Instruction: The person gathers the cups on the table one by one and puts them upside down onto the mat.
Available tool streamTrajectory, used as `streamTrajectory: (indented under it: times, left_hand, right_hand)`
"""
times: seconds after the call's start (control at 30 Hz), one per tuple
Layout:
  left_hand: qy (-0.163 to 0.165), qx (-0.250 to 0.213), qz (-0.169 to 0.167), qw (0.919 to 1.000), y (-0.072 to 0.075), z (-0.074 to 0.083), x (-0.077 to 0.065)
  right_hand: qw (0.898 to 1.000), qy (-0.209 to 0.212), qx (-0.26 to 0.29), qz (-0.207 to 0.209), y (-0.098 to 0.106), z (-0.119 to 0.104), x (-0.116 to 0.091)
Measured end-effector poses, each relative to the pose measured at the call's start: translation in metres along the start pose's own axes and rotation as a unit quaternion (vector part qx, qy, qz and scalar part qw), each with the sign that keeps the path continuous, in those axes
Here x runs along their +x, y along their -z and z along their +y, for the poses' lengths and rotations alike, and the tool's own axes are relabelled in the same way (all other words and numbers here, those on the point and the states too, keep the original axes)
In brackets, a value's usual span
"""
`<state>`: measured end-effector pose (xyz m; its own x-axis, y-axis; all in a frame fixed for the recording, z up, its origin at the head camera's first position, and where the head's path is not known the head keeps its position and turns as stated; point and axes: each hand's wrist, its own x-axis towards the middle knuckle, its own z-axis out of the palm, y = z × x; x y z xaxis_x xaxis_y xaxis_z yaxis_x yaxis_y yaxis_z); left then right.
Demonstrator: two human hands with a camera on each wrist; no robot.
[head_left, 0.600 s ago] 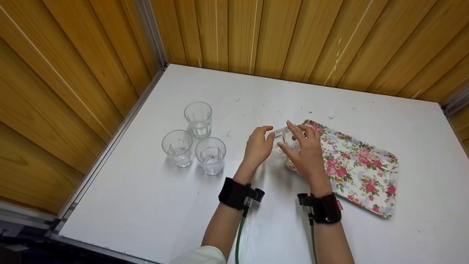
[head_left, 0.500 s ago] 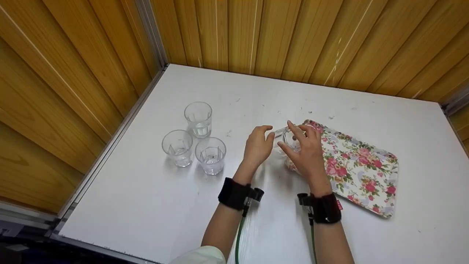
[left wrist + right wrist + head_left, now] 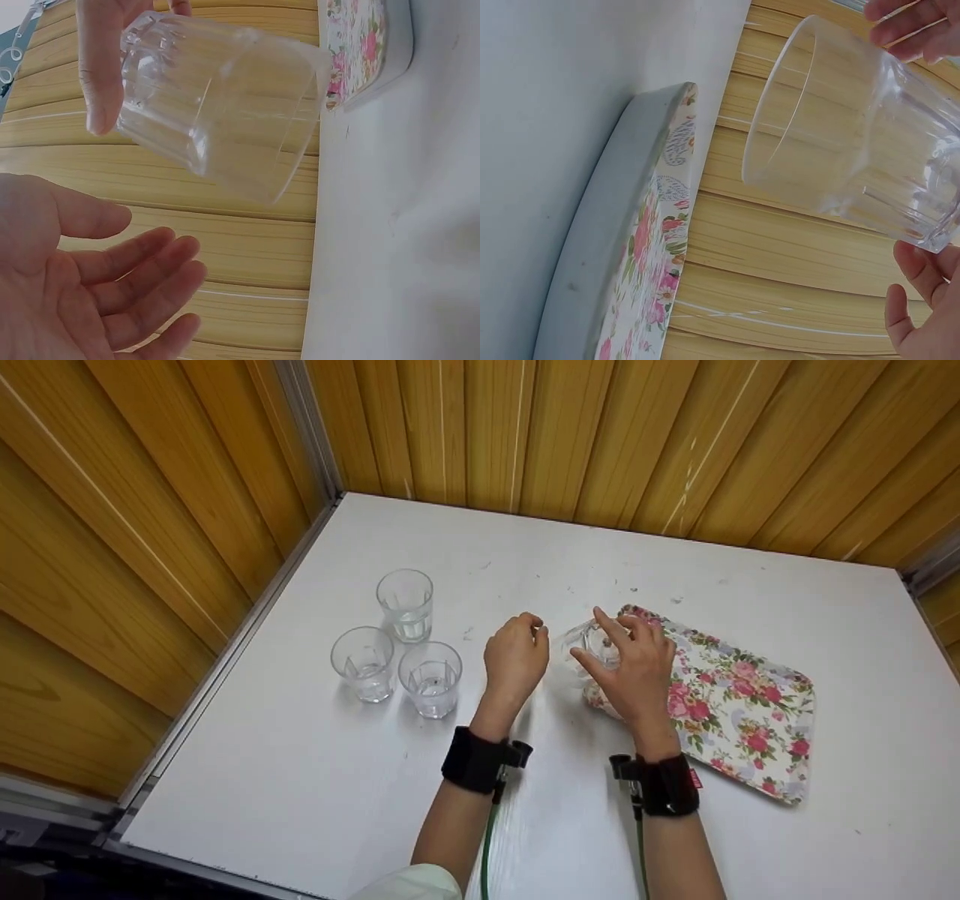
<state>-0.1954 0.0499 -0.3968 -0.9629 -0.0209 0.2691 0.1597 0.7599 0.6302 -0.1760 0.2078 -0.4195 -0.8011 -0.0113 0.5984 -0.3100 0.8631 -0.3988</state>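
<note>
Wood-grain panels (image 3: 562, 435) and a metal corner post (image 3: 310, 427) border the white table (image 3: 300, 795).

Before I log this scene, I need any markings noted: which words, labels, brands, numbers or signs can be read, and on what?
None can be read.
Red tag on the black right-wrist strap: too small to read.
Blue script-like marks on the floral tray: too blurred to read.
Upside-down glass: no lettering visible.

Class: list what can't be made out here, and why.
Head view: part of the clear tapered tumbler, behind the right hand.
Right wrist view: most of the left hand, cropped at upper right.
Left wrist view: most of the white rectangular floral tray, cropped by the top edge.
</note>
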Motion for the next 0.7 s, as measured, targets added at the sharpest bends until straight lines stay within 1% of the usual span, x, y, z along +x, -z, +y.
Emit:
streamTrajectory:
  times: [0.17,0.23,0.3,0.5,0.7]
  left_hand:
    - [-0.001,0.048,0.04,0.998,0.006,-0.001,-0.001]
    - [0.004,0.06,0.05,0.9969,0.008,-0.003,-0.001]
    - [0.007,0.067,0.06,0.9959,0.01,-0.004,-0.001]
    - [0.022,0.074,0.076,0.9941,0.015,-0.008,-0.001]
    - [0.037,0.1,0.106,0.9886,0.019,-0.011,0.0]
  right_hand:
    - [1.0,-0.014,-0.01,0.003,0.0,0.002,-0.001]
    - [1.0,-0.019,-0.014,0.002,0.001,0.002,-0.001]
    - [1.0,-0.022,-0.021,0.002,0.001,0.002,-0.001]
    - [0.999,-0.016,-0.033,0.015,-0.001,0.004,-0.002]
    - [0.999,-0.024,-0.03,0.029,0.0,0.007,-0.001]
